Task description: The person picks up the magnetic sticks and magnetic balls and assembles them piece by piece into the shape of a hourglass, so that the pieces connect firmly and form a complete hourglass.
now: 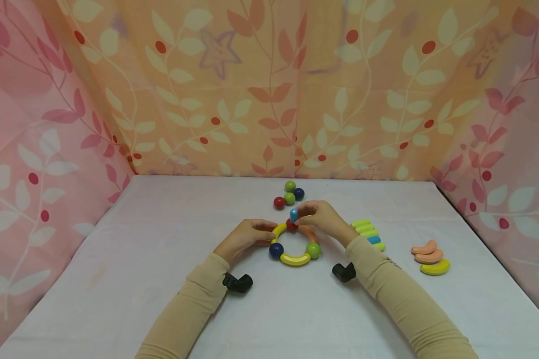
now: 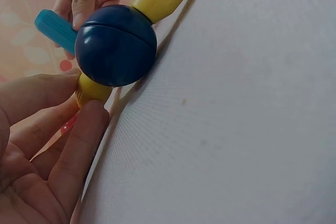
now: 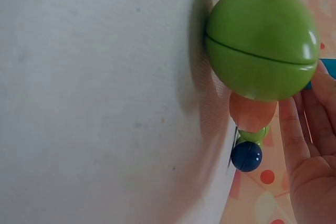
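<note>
A ring of curved pieces and balls lies on the table. My left hand point(image 1: 244, 237) pinches the yellow curved piece point(image 1: 276, 233) on its left side, beside the dark blue ball point(image 2: 115, 45). At the back of the ring, my right hand point(image 1: 323, 218) holds a short blue stick point(image 1: 294, 215) upright at the top of the red ball point(image 1: 291, 226). An orange curved piece point(image 1: 309, 232) forms the right side, partly behind that hand. It runs to the green ball point(image 3: 262, 40). Another yellow curved piece point(image 1: 295, 260) closes the front between the blue and green balls.
Several loose balls point(image 1: 289, 198) sit behind the ring. Green sticks point(image 1: 366, 228) and a blue one point(image 1: 374, 240) lie by the right forearm. Farther right are two orange curved pieces point(image 1: 428, 257) and a yellow one point(image 1: 435, 268). Patterned curtains point(image 1: 274, 89) surround the white table point(image 1: 161, 214).
</note>
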The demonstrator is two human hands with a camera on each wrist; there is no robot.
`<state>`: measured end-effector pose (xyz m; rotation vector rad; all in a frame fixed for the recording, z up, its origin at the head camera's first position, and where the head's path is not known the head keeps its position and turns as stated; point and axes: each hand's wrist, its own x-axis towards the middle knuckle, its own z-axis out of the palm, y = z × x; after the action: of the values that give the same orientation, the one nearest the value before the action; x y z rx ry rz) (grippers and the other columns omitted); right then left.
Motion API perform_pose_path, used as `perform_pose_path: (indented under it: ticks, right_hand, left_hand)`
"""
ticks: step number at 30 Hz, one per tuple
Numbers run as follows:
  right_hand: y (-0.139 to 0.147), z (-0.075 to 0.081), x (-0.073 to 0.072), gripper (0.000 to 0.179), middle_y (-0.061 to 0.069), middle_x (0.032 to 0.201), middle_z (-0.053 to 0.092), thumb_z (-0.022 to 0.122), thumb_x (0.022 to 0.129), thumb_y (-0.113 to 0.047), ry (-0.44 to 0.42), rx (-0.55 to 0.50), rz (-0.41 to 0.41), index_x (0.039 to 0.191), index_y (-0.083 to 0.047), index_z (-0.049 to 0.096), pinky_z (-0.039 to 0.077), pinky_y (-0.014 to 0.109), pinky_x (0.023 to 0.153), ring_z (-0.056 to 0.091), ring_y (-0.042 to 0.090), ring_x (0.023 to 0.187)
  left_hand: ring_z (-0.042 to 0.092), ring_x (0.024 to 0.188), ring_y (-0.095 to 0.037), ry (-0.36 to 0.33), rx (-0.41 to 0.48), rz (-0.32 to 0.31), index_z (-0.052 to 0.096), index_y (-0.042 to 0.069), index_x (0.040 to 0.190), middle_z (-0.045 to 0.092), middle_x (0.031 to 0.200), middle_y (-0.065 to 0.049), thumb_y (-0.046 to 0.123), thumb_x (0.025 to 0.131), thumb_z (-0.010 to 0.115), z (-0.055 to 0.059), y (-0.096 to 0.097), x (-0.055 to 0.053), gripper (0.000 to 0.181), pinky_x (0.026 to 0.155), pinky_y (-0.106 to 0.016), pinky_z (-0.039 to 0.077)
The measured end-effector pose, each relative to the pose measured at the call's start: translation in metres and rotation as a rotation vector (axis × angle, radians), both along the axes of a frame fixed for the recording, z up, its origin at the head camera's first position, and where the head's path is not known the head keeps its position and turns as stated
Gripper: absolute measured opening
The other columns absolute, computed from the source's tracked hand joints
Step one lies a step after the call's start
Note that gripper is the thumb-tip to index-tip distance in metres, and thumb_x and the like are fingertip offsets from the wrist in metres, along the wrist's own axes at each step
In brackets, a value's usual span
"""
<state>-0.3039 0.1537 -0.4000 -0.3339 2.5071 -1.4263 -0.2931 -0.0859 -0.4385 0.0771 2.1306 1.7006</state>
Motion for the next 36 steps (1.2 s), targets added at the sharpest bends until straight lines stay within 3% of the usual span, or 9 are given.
perform_pose_path:
  ticks: [21,29,36]
  right_hand:
    - [0.005,-0.001,-0.003,0.028,0.005,0.12,0.072,0.071,0.091,-0.017,-0.008,0.034,-0.018,0.119,-0.014,0.071,0.048,0.044,0.109,0.061,0.025,0.12]
    - [0.061,0.015,0.0,0.044,0.012,0.133,0.065,0.074,0.091,-0.026,0.008,0.082,-0.095,0.128,-0.006,0.064,0.044,0.049,0.112,0.056,0.028,0.127]
    - [0.116,0.017,0.005,0.048,0.016,0.138,0.06,0.07,0.093,-0.031,-0.034,0.148,-0.168,0.133,-0.006,0.06,0.041,0.051,0.114,0.053,0.032,0.129]
  left_hand:
    - [0.065,0.107,-0.017,0.002,-0.009,0.002,0.071,0.011,0.122,0.067,0.129,-0.007,0.012,0.088,0.075,0.002,0.0,0.002,0.034,0.091,-0.03,0.059]
    - [0.066,0.106,-0.016,0.008,0.023,-0.007,0.07,0.008,0.123,0.066,0.13,-0.009,0.01,0.089,0.073,0.0,0.001,0.004,0.034,0.094,-0.031,0.058]
    - [0.065,0.109,-0.018,0.002,0.008,-0.004,0.07,0.009,0.123,0.063,0.133,-0.009,0.01,0.088,0.074,0.0,0.0,0.002,0.035,0.093,-0.031,0.058]
